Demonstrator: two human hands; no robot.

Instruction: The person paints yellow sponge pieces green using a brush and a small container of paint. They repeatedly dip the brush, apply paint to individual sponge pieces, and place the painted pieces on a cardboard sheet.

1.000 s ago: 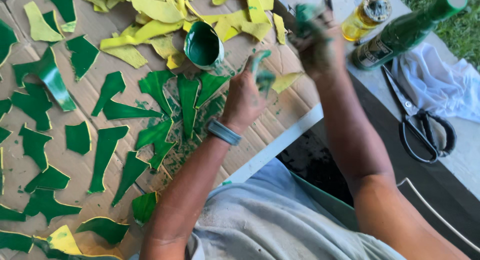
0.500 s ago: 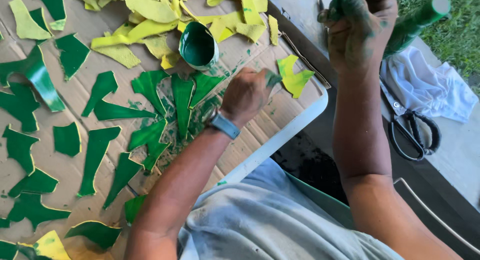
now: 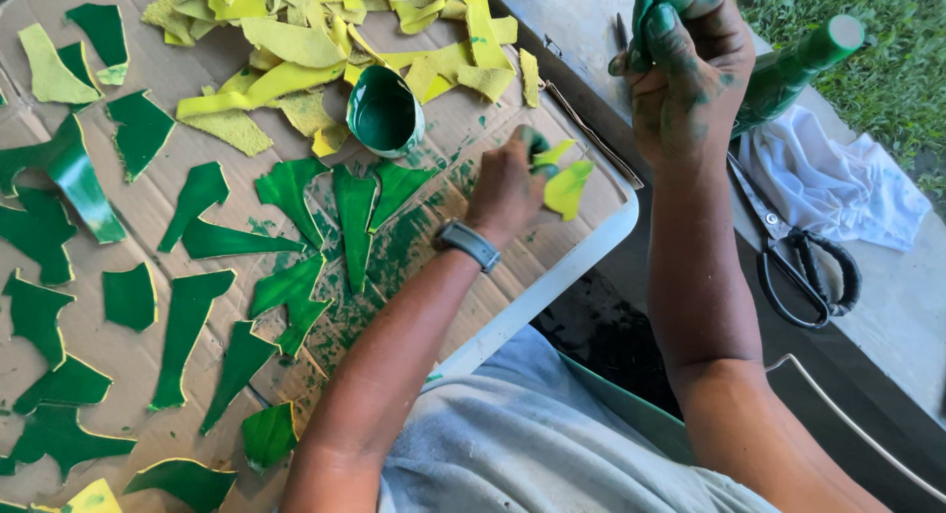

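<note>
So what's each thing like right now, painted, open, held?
left hand: pinching the yellow piece
yellow piece: unpainted, held above the cardboard's corner
right hand: raised, smeared green, fingers curled
paint cup: open, tipped, green inside
green pieces: painted, lying flat
yellow pile: unpainted, heaped
scissors: shut, lying on the bench
white cloth: crumpled

My left hand [image 3: 507, 188] curled low, fingers pinched closed, watch-strapped wrist bent, forearm stretched forward, my right hand [image 3: 690, 74] raised higher to its right, green-stained fingers clenched, arm extended
</note>
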